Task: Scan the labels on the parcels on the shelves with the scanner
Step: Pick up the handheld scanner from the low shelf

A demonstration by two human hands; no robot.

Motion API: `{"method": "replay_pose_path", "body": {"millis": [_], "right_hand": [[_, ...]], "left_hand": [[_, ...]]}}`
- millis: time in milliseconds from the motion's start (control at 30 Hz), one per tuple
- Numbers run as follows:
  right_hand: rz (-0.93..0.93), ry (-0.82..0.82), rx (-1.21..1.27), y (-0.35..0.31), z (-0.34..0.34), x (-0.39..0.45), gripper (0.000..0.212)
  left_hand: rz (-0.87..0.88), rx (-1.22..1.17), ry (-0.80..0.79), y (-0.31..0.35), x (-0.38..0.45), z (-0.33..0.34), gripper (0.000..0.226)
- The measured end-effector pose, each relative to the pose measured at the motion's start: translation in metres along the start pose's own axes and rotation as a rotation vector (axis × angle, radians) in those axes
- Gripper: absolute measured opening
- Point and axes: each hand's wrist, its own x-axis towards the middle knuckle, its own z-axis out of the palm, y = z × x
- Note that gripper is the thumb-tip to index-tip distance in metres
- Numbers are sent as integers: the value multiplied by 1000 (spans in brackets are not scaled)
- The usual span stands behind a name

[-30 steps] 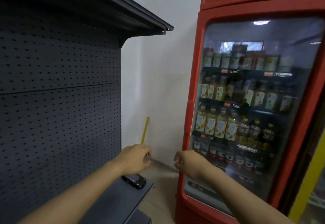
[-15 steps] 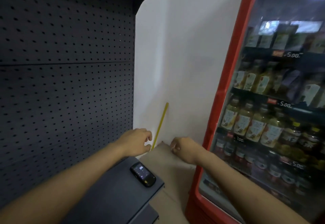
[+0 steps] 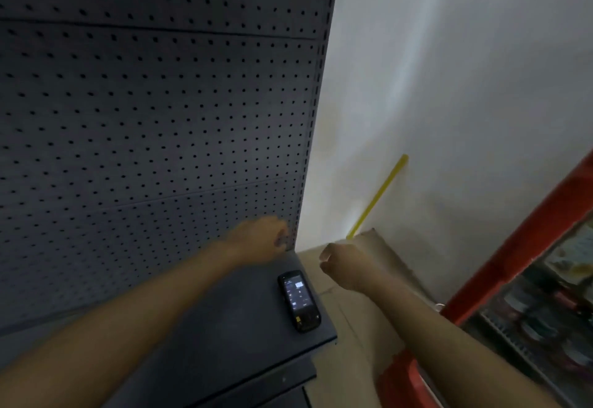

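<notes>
Two bare hands were raised at the right end of a dark shelf (image 3: 224, 337), neither one holding the scanner (image 3: 299, 300). That handheld scanner lay flat on the shelf near its right edge, lit screen upward, between the two forearms and touched by neither. It looked a light, rigid, smooth-cased device, likely slippery on the glass face and liable to crack if dropped off the edge; a sound hold would probably wrap its narrow sides about mid-length, leaving the screen and the far end uncovered.

No parcel label could be seen. A brown cardboard box (image 3: 378, 247) stood in the gap between the shelf and a red drinks cooler (image 3: 526, 237); judged from its flaps, it would be stiff at the corners but yielding across the panels, and whether it was heavy could not be told.

Left hand (image 3: 260, 241): blurred, fingers curled toward the corner where the perforated back panel (image 3: 154, 119) met the shelf; it seemed to hold nothing, though contact with the panel could not be settled.

Right hand (image 3: 346, 266): fingers loosely curled over the box's near upper edge; whether it gripped the cardboard or merely hovered could not be told.

A yellow strip (image 3: 378, 196) leaned against the white wall (image 3: 449, 87) behind the box.
</notes>
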Motion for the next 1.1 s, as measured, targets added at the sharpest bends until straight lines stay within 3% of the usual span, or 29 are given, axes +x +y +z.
{"method": "replay_pose_path", "body": {"millis": [300,600,767,933,1100], "right_hand": [[83,-199,125,22,74,76,43],[283,-301,151,22,148,105,82],[264,-256,126,19,170,107,81],[295,-247,132,13,176,110,98],[290,-203,107,10,179,115,83]], "left_hand": [[-194,-70,-133,-37,4,63,31],[-279,-114,-241,-71,-1,120,38],[-280,-140,-269,-78,0,134,40],[-292,-151,-259,-82,-1,136,41],[-305,-132,-244,-86,-6,132,40]]}}
